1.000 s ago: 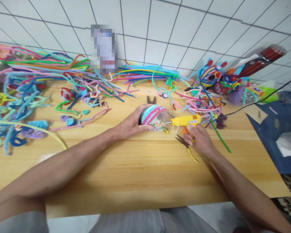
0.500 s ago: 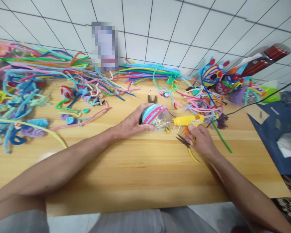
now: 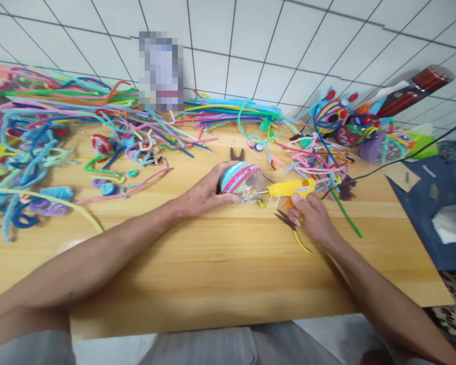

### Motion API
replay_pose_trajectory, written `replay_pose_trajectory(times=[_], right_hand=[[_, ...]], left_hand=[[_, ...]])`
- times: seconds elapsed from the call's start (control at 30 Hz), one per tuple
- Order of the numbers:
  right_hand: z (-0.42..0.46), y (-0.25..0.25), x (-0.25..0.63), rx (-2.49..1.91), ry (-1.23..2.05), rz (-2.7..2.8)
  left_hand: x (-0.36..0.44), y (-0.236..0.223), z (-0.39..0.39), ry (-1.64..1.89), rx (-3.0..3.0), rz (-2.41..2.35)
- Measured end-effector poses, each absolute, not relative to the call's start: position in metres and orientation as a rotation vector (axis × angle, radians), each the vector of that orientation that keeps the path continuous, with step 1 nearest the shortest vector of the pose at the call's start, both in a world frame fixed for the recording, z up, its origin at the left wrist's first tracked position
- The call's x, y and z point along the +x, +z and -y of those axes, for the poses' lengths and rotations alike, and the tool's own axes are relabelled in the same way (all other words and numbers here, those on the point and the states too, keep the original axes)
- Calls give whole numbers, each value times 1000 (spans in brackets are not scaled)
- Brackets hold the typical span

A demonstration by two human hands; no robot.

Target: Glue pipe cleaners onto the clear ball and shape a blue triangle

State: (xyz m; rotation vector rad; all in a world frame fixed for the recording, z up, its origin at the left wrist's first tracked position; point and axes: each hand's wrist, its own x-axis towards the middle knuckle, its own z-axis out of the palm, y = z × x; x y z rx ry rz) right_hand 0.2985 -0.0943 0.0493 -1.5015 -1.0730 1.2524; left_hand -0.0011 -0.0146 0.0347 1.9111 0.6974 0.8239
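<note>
My left hand (image 3: 207, 191) is closed around a clear rounded plastic piece (image 3: 240, 182), partly wrapped in pink, blue and teal pipe cleaners. Its bare transparent end faces right. In my right hand (image 3: 310, 215) is a yellow glue gun (image 3: 291, 188), with fingers at its orange trigger. The metal nozzle points left and is at or very close to the clear surface; contact is hard to tell. Yellow-handled pliers (image 3: 288, 221) lie on the table just under my right hand, their handles partly hidden. Dark pliers jaws (image 3: 237, 153) show behind the wrapped piece.
Loose and curled pipe cleaners (image 3: 34, 157) cover the table's left and back. More lie tangled at the right (image 3: 315, 157), beside finished-looking colourful figures (image 3: 332, 114). A dark red flask (image 3: 418, 88) leans by the tiled wall. A black cord (image 3: 414, 157) runs off right.
The glue gun has moved slightly left, its nozzle nearer the clear end of the wrapped piece. My left hand keeps its hold, and the whole view has shifted a little.
</note>
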Motion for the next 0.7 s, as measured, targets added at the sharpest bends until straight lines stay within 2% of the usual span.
replay_pose_trajectory(times=[0.7], right_hand=[[96, 46, 295, -1430, 1320, 999]], left_hand=[[-1, 25, 12, 855, 1942, -671]])
